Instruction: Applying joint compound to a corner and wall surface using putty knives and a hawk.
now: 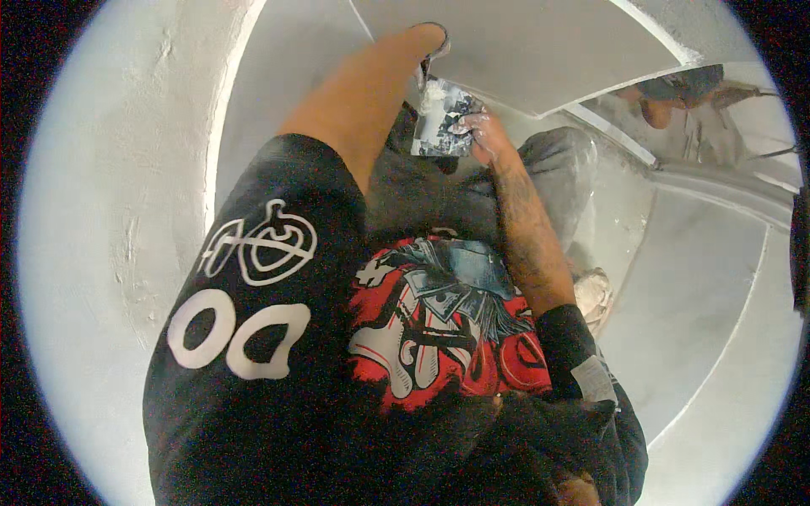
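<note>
My right hand [483,137] grips the right edge of a flat, roughly rectangular plate [440,122], a wide spreading blade or a small board. White and dark grey paste smears the plate and my fingers. My left arm [363,97] stretches up and forward from its black sleeve, and its far end stands close above the plate's upper left corner. Fingers of the left hand do not show clearly there. A small dark, white-smeared piece [424,72] sits between that arm end and the plate; its kind cannot be made out.
Large smooth grey panels [515,46] with white edges rise ahead, and a pale rough wall [118,228] stands at the left. My dark-trousered knees [557,160] are bent below the plate. A whitish shoe [593,295] shows at the right. Dark and brown shapes [683,101] appear at the upper right.
</note>
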`<state>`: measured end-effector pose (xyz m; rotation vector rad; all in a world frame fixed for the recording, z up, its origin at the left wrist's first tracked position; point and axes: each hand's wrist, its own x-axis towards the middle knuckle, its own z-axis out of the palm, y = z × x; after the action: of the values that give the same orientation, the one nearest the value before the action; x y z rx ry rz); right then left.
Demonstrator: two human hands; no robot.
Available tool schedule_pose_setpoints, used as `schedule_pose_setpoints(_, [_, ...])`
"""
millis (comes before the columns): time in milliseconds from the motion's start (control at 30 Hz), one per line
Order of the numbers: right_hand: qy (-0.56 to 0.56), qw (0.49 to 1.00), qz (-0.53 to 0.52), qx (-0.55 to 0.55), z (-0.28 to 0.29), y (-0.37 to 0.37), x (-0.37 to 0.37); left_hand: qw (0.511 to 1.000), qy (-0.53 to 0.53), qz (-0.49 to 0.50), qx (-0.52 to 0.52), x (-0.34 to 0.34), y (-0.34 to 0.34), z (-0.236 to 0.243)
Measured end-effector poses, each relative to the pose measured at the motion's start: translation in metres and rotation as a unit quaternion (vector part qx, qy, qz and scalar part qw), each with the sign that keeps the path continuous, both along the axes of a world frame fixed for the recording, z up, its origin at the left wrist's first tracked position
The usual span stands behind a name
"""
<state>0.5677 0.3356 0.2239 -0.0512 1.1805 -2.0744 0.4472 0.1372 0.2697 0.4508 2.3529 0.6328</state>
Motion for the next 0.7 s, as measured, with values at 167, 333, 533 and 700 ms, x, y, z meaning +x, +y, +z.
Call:
schedule_pose_setpoints(167, [-0.116, 0.971, 0.075, -0.195, 0.066, -0.014, 0.013, 0.981, -0.083, 0.146, 0.099, 0.008, -0.039, -0.002])
schedule_pose_setpoints(333, [-0.127, 0.943, -0.126, -0.28, 0.096, 0.043, 0.043, 0.93, -0.042, 0.251, 0.264, 0.099, -0.024, -0.006])
schedule_pose_setpoints(533, [0.138, 0.949, -0.275, -0.073, 0.131, 0.063, 0.053, 0.757, -0.067, 0.343, 0.552, 0.214, -0.035, -0.021])
schedule_pose_setpoints(700, [0.571, 0.771, -0.267, 0.091, 0.37, -0.008, 0.053, 0.616, -0.072, 0.409, 0.669, 0.233, -0.017, 0.012])
